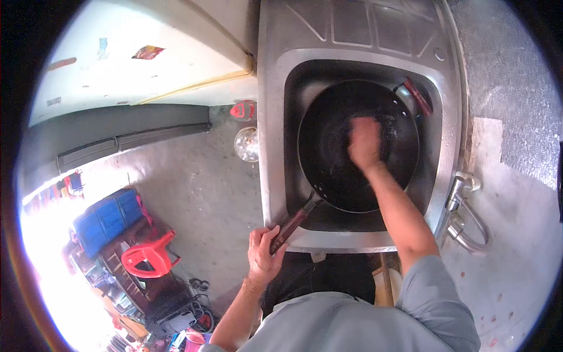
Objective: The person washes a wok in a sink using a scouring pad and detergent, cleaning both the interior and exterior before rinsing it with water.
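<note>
A large black wok (328, 129) sits in the steel sink (275, 146), filling most of the basin. My left hand (265, 253) is closed around its dark reddish handle (288, 230), which reaches over the sink's near left edge. Inside the wok, near the middle, my right hand (365, 141) is blurred by motion. It is bunched in a compact shape against the wok's inner surface, and whatever lies under the fingers is hidden. Faint pale marks show on the black surface around it.
A second red handle (417, 97) sticks up in the basin's far right corner. A faucet (460, 214) stands right of the sink. The ribbed drainboard (375, 26) lies beyond. On the floor at left are a clear round container (246, 144), a red bottle (242, 110) and a red plastic chair (148, 258).
</note>
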Motion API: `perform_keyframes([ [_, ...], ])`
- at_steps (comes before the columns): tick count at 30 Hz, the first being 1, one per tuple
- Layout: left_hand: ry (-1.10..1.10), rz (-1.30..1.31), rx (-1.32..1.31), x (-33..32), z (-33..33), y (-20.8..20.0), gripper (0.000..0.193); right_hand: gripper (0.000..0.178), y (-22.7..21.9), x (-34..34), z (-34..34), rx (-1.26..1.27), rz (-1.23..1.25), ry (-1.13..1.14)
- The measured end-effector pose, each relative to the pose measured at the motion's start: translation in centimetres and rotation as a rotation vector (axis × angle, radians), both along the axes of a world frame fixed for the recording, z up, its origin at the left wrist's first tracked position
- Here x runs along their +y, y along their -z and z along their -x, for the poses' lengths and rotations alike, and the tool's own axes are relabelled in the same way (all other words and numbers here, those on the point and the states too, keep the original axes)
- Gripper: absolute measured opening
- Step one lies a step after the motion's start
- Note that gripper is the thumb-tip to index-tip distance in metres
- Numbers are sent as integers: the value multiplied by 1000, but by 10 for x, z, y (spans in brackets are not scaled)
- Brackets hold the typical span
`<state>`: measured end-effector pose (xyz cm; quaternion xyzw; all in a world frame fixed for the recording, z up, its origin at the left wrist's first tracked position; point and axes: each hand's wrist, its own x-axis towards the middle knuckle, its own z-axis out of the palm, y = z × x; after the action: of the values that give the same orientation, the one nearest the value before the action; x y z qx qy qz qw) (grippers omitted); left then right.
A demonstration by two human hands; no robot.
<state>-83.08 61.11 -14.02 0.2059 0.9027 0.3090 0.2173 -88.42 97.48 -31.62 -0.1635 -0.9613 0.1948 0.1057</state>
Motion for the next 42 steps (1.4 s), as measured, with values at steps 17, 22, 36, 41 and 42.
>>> perform_keyframes([
  [17, 6, 12, 4, 1, 0, -5, 53, 27, -7, 9, 36, 27, 137, 89],
  [22, -17, 15, 19, -1, 1, -4, 52, 31, -25, -31, -16, -149, 344, -335],
  [36, 10, -15, 40, 1, -1, -3, 53, 28, -20, 7, -26, -171, 229, 153],
  [41, 0, 3, 36, -3, -2, -3, 53, 40, -22, -39, -54, -202, 259, -334],
  [42, 7, -6, 32, -2, -4, -5, 53, 32, -12, -7, -43, -187, 182, -150],
])
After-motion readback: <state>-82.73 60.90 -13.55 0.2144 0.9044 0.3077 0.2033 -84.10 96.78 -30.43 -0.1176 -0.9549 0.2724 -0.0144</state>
